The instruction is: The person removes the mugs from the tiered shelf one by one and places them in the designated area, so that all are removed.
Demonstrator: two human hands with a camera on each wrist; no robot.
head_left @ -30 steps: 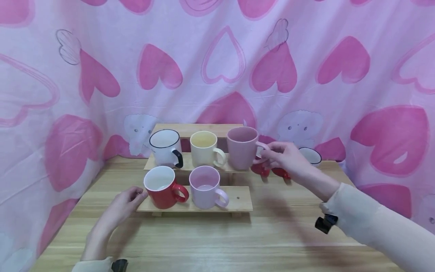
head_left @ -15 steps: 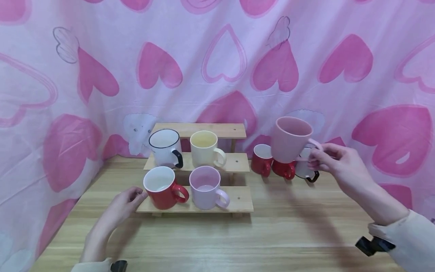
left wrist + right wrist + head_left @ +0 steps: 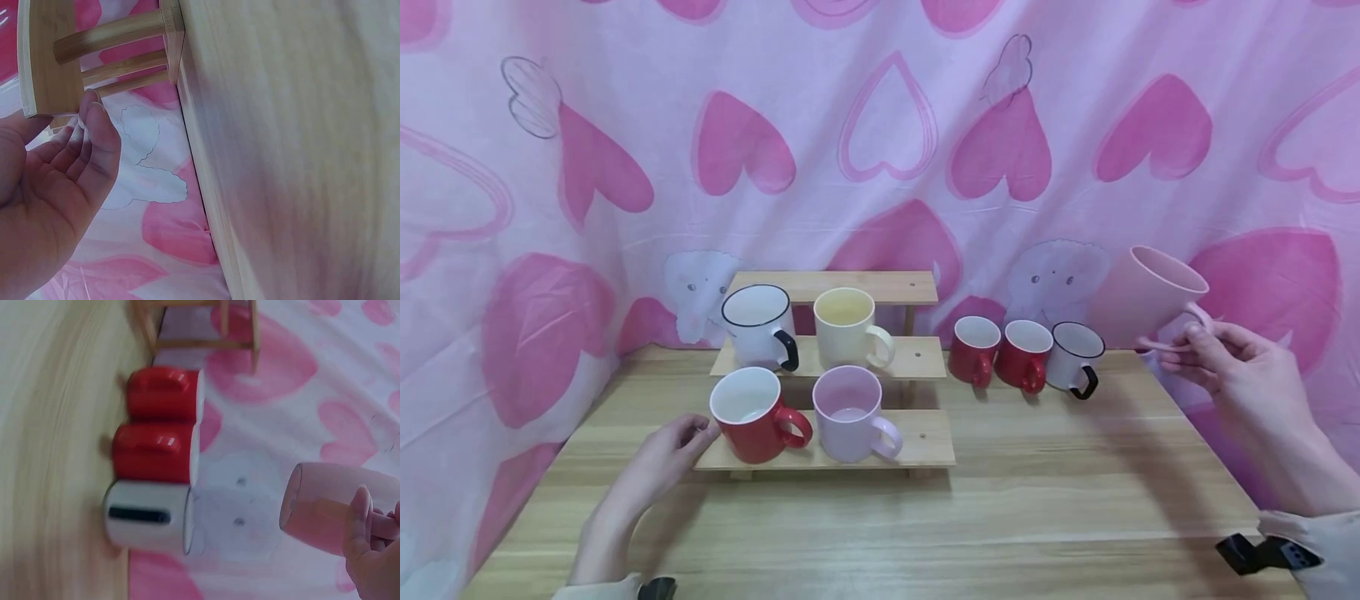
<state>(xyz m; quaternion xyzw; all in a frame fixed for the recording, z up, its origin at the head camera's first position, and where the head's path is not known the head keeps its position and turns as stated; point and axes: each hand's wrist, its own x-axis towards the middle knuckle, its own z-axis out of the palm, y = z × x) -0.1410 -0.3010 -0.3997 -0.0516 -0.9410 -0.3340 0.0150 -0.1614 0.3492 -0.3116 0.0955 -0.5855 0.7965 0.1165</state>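
Note:
My right hand [image 3: 1255, 375] pinches the handle of a large pink mug [image 3: 1142, 292], raised and tilted above the table's right end. In the right wrist view the pink mug [image 3: 325, 503] hangs apart from the other mugs. My left hand [image 3: 658, 458] grips the left end of the lowest board of a tiered wooden shelf [image 3: 917, 442]; the left wrist view shows fingers [image 3: 100, 134] curled at the board's edge. A red mug [image 3: 756, 425] and a lilac mug [image 3: 847, 425] stand on that board. Above them are a white mug with a black handle [image 3: 760, 329] and a cream mug [image 3: 842, 329].
On the table [image 3: 880, 533], right of the shelf, two small red mugs [image 3: 972, 350] and a white black-rimmed mug [image 3: 1071, 358] stand in a row. The top board [image 3: 835, 287] bears no mug. A heart-patterned pink cloth [image 3: 880, 125] hangs behind.
My right hand has carried the pink mug off the middle board, rightward past the row of small mugs, and it now tilts. My left hand stays at the shelf's end.

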